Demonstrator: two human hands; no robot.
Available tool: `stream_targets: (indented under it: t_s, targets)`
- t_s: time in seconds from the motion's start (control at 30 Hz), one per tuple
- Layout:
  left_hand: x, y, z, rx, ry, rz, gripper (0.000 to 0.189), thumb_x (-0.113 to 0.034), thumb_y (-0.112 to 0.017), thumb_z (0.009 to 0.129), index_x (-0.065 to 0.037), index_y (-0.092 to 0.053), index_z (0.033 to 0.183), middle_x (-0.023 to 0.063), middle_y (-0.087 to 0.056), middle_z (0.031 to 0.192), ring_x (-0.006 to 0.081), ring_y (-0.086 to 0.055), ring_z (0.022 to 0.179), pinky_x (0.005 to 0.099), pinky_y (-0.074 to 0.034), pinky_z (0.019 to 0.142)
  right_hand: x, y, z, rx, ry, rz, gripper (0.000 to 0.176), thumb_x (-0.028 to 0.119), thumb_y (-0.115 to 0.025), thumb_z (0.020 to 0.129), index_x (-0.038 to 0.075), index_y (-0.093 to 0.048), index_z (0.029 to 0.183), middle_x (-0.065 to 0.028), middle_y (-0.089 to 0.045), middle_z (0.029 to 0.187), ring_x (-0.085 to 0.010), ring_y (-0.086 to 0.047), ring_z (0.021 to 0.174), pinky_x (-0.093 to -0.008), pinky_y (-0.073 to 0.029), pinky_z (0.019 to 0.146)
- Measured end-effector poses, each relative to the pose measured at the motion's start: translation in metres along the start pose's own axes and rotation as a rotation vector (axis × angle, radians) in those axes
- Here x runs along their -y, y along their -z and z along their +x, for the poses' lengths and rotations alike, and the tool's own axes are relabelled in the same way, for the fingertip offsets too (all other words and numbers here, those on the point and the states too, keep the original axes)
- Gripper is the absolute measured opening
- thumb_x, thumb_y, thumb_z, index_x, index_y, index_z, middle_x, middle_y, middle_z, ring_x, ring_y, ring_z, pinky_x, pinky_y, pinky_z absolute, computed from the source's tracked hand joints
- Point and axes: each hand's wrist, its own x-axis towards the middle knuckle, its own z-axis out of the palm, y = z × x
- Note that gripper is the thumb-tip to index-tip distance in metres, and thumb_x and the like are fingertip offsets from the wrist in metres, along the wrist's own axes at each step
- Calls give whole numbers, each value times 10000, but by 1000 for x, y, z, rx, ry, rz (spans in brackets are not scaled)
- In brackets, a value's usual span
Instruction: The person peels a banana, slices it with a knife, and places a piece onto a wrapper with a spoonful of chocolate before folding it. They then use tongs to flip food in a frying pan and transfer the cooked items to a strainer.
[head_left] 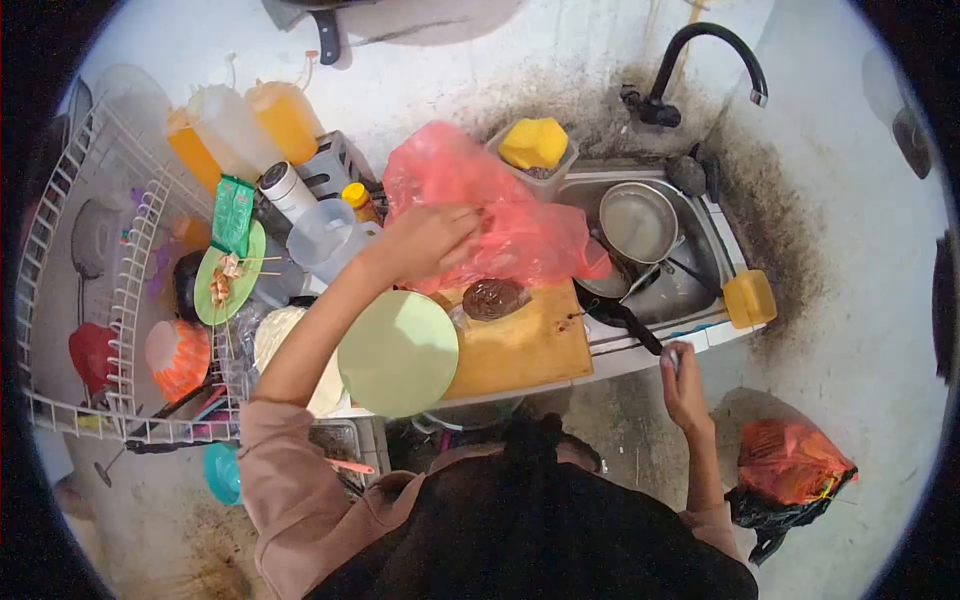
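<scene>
My left hand (437, 240) reaches over the counter, its fingers curled together on a crumpled red plastic bag (530, 235). Below the bag, a dark brown lump in clear plastic (495, 299) lies on the wooden cutting board (530, 350). A pale green plate (398, 353) sits under my left forearm, at the board's left. At the right, my right hand (685, 388) is off the counter's front edge with its fingers pressed together around something small and greyish that I cannot make out. The end of a black handle (632, 325) is just beside its fingertips.
The sink (700, 240) holds a metal pot (638, 223), under a black faucet (708, 40). Yellow tub (750, 299) stands at its right corner. Bottles, a jug (325, 238), skewers on a green plate (230, 285) and a white rack (125, 330) crowd the left. A tied bag (790, 465) is lower right.
</scene>
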Motion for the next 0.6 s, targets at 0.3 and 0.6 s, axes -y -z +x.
stream_targets:
  t_s: [0.3, 0.6]
  targets:
    - [-22, 18, -36, 404, 352, 40, 323, -325, -596, 745, -26, -602, 625, 161, -570, 599, 345, -571, 594, 424, -448, 579, 107, -112, 115, 111, 461, 578, 229, 215, -382, 952, 40, -453, 1081, -3, -476, 670, -61, -446, 509, -209, -371, 458]
    - [17, 61, -58, 176, 482, -85, 264, -245, -633, 734, 11, -585, 688, 150, -559, 627, 301, -560, 616, 380, -446, 602, 127, -130, 188, 280, 320, 601, 227, 227, -365, 949, 12, -432, 918, -53, -511, 629, -106, -508, 486, -255, -431, 445]
